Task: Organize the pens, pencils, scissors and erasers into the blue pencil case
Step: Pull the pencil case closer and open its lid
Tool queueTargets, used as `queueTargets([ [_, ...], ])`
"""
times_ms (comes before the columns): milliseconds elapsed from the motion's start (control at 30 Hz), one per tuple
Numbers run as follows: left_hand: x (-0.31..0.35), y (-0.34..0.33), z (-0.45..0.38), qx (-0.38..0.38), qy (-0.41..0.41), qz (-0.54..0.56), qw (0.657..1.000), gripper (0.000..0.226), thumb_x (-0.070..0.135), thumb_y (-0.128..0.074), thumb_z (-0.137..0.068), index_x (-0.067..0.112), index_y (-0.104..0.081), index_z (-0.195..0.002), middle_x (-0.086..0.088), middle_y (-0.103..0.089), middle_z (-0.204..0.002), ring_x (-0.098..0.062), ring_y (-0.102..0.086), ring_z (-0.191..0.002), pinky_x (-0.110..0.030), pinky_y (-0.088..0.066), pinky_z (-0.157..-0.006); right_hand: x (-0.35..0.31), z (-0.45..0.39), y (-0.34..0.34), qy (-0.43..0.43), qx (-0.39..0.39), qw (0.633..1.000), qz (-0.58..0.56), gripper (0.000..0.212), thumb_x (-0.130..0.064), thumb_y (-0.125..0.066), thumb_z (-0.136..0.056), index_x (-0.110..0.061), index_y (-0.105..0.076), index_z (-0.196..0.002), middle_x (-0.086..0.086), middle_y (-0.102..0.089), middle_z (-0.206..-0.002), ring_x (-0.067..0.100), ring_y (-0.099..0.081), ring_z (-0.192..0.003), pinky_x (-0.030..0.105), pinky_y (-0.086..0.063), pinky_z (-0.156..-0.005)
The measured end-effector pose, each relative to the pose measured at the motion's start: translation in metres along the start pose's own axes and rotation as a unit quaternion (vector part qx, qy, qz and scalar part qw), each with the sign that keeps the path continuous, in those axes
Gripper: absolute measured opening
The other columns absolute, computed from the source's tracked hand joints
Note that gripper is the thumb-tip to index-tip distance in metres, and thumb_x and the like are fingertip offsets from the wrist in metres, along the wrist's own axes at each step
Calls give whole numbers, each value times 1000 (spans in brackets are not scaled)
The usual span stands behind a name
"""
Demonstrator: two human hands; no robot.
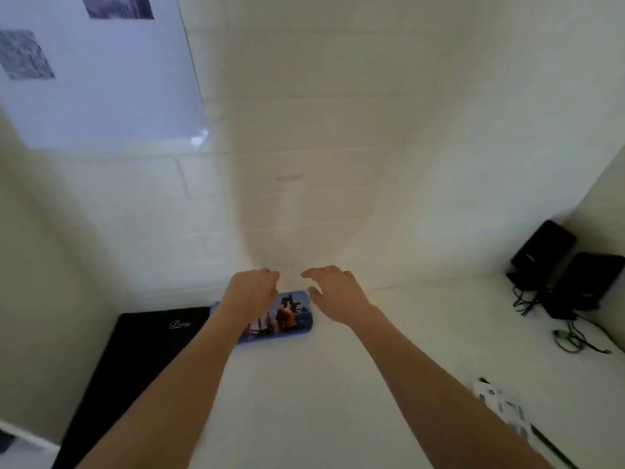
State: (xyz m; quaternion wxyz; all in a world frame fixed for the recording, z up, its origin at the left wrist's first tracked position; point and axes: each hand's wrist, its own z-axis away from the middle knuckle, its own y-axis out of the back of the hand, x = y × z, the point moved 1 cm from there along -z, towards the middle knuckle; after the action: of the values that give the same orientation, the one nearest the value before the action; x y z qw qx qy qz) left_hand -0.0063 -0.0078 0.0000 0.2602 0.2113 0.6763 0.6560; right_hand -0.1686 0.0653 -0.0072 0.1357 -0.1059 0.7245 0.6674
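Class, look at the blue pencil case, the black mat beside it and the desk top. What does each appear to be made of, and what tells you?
Blue pencil case: probably hard plastic or tin, smooth; crisp rounded edges, printed picture lid.
Black mat: likely soft fabric or rubber, matte; flat, no glare, pale logo.
Desk top: seemingly white laminate or painted board, smooth; uniform, faint sheen. Blur leaves all three uncertain.

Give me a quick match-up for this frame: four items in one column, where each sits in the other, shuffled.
Items:
1. pencil case
2. speakers
3. left hand
4. black mat

Places:
A. far right corner of the desk
B. left edge of the desk
C. over the case's left part
D. centre of the desk, lid closed

Pairs: 1-D, 2-A, 3-C, 4-B
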Motion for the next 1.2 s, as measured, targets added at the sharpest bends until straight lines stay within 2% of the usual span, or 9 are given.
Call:
queueTargets([
  [133,-20,-79,13,50,-21,48,997,40,30,-36,-88,7,-62,-109,-13,-69,-103,-33,-66,-91,-37,-51,-75,10,7,-83,23,-49,998,-10,62,-44,-46,-93,-24,-24,-148,-2,-25,-157,18,-23,-143,42,-27,-112],
  [200,-24,-109,18,94,-38,49,994,50,37,-31,-87,8,-64,-111,-11,-69,-109,-31,-65,-97,-39,-51,-81,20,7,-114,35,-20,999,-8,69,-48,-48,-90,-25,-20,-149,-4,-18,-159,17,-23,-143,42,-30,-110],
  [300,-24,-126,20,143,-14,85,986,67,54,-16,-85,20,-48,-132,0,-52,-137,-25,-46,-125,-42,-32,-103,27,5,-132,44,56,997,28,69,-52,-48,-88,-27,-24,-147,-5,-22,-157,23,-38,-135,40,-31,-105],
  [467,-9,-126,47,84,-50,98,990,91,79,-20,-64,32,-31,-141,8,-34,-150,-17,-29,-139,-47,-18,-113,15,49,-131,3,90,994,67,65,-56,-49,-85,-27,-33,-141,-5,-31,-153,26,-45,-128,45,-36,-100],
  [633,22,-118,92,50,-178,130,974,91,74,-44,-62,33,-31,-142,3,-33,-152,-17,-30,-140,-39,-21,-116,23,148,-115,-42,91,991,89,64,-55,-52,-85,-26,-34,-139,-3,-34,-149,26,-47,-125,40,-39,-96],
  [767,36,-127,122,54,-172,234,955,94,70,-65,-59,34,-32,-141,1,-32,-151,-18,-23,-142,-37,-18,-117,35,224,-110,-69,88,993,42,69,-60,-54,-81,-25,-36,-137,1,-27,-150,25,-40,-130,39,-39,-105],
  [900,64,-134,144,66,-174,385,904,87,45,-84,-57,28,-44,-133,2,-41,-140,-14,-38,-131,-28,-28,-111,38,270,-110,-101,102,989,-25,79,-73,-45,-71,-28,-36,-136,0,-22,-155,18,-31,-139,36,-31,-112],
  [1033,71,-133,148,61,-181,388,902,82,37,-85,-59,25,-46,-131,0,-41,-141,-14,-40,-129,-20,-26,-103,39,280,-112,-113,119,985,-44,64,-54,-53,-84,-25,-36,-139,1,-25,-154,18,-33,-138,30,-30,-110],
  [1200,73,-133,151,80,-185,377,904,81,36,-84,-61,20,-48,-132,-3,-43,-140,-17,-39,-130,-18,-22,-101,33,280,-109,-100,136,985,-41,50,-40,-57,-88,-20,-42,-132,1,-38,-145,16,-45,-125,22,-32,-93],
])
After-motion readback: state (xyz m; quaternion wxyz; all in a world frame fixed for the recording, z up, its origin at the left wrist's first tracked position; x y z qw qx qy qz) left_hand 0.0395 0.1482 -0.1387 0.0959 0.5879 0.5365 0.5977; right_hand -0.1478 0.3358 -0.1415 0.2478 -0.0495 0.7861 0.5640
